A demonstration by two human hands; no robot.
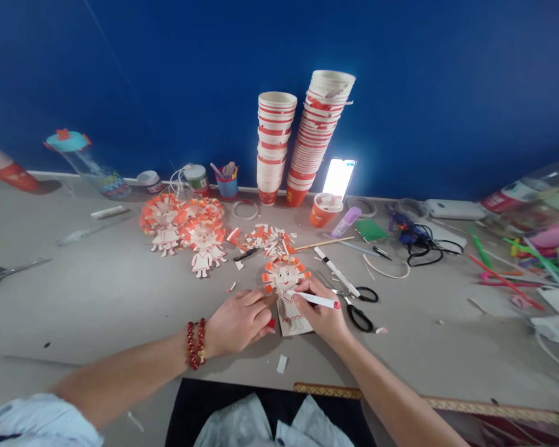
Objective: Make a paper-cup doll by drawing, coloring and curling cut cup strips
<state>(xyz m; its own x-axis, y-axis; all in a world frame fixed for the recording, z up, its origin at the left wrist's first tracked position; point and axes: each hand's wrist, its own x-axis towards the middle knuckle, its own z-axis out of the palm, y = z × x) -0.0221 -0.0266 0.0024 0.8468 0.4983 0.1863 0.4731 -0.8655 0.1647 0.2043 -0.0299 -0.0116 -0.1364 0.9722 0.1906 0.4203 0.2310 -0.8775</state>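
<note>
A paper doll (286,273) with a fringe of orange and white strips round its drawn face lies on the table in front of me. Its dress is outlined on a paper piece (289,329) below the head. My right hand (325,316) is closed around a white marker (317,300) with a red end, its tip at the doll's neckline. At the doll's left edge, my left hand (242,320) rests with curled fingers. A red marker cap (271,323) pokes out between its thumb and fingers. Black-handled scissors (361,316) lie just right of my right hand.
Finished-looking paper dolls (202,248) lie at left, beside a heap of paper scraps (270,241). Two tall stacks of paper cups (277,149) stand by the blue wall. A lit phone (339,177), a glue gun (405,226) and another white marker (338,272) are at right.
</note>
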